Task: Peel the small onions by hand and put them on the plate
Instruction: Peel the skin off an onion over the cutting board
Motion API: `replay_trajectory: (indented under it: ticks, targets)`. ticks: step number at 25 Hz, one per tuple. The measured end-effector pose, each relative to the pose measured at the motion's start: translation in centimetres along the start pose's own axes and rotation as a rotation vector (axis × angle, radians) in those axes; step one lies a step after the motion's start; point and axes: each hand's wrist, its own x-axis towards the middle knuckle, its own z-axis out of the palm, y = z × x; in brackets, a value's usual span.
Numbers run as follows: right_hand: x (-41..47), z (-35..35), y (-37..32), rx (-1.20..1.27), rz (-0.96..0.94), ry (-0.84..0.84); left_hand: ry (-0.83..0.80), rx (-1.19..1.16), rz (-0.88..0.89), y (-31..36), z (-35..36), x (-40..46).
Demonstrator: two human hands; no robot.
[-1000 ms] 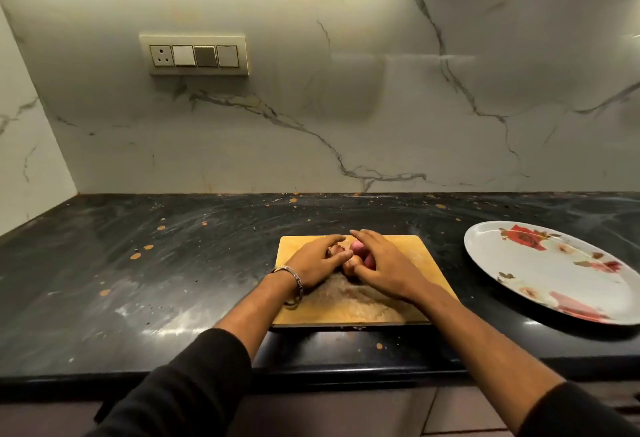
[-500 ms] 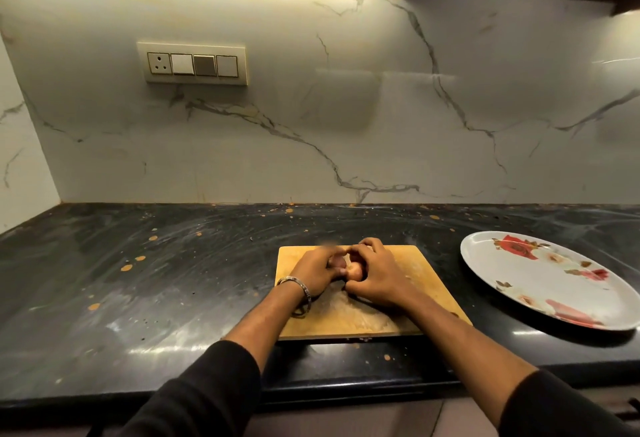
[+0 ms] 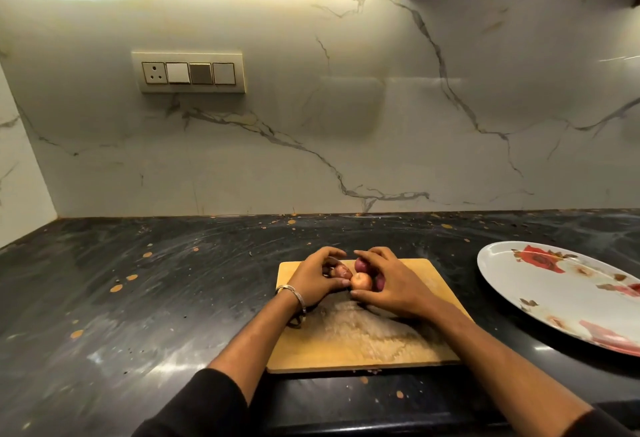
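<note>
Both hands' grips [image 3: 313, 279] [image 3: 393, 286] cup small onions [image 3: 361, 280] on the board [image 3: 363, 343] (plate [image 3: 554, 294] bare).

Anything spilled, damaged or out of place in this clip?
Nothing serious. The cutting board has a pale worn or damp patch in its middle, and the plate runs off the right edge of view. The onions sit grouped between both hands on the board.

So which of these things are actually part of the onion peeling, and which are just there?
Part of the job:
- small onions, bunched on the cutting board
- left hand and right hand, both cupped round the onions
- flowered plate, no onions on it

Just there:
- black counter
- switch panel on the marble wall
- bracelet
</note>
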Motion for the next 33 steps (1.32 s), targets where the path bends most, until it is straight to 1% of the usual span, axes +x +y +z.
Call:
replay_trajectory:
  ticks: [2,4,8,12,16,19,23,26,28,30,33]
  targets:
    - [0.0,-0.5,0.0,0.031,-0.019,-0.002,-0.052,-0.073,-0.006,-0.1,-0.8,-0.1]
    - [0.0,-0.6,0.0,0.074,-0.029,0.008,-0.085,-0.065,0.003,-0.4,-1.0,-0.1]
    - [-0.2,0.0,0.4,0.105,-0.068,0.048,-0.092,-0.080,0.054,-1.0,-0.7,0.0]
    - [-0.1,-0.4,0.0,0.136,-0.071,0.022,-0.085,-0.271,0.019,-1.0,-1.2,0.2]
    - [0.0,-0.4,-0.2,0.155,-0.068,0.034,-0.182,-0.408,0.007,-1.0,-1.5,0.2]
    - [-0.2,-0.5,-0.2,0.173,-0.044,0.023,-0.208,-0.565,0.009,-0.8,-1.2,0.3]
    - [-0.5,-0.7,-0.2,0.190,0.000,0.009,-0.259,-0.677,-0.001,-0.8,-0.9,0.4]
    - [-0.7,-1.2,-0.5,0.252,0.013,0.058,-0.278,-0.749,-0.029,-0.8,-1.2,0.4]
    - [-0.9,-1.4,-0.7,0.306,0.015,0.069,-0.261,-0.728,-0.059,-0.8,-1.3,0.3]
    - [-0.9,-1.3,-0.8,0.305,0.014,0.074,-0.244,-0.728,-0.090,-0.9,-1.3,0.3]
    - [-0.7,-1.0,-0.8,0.302,0.020,0.091,-0.253,-0.819,-0.136,-0.7,-1.4,0.3]
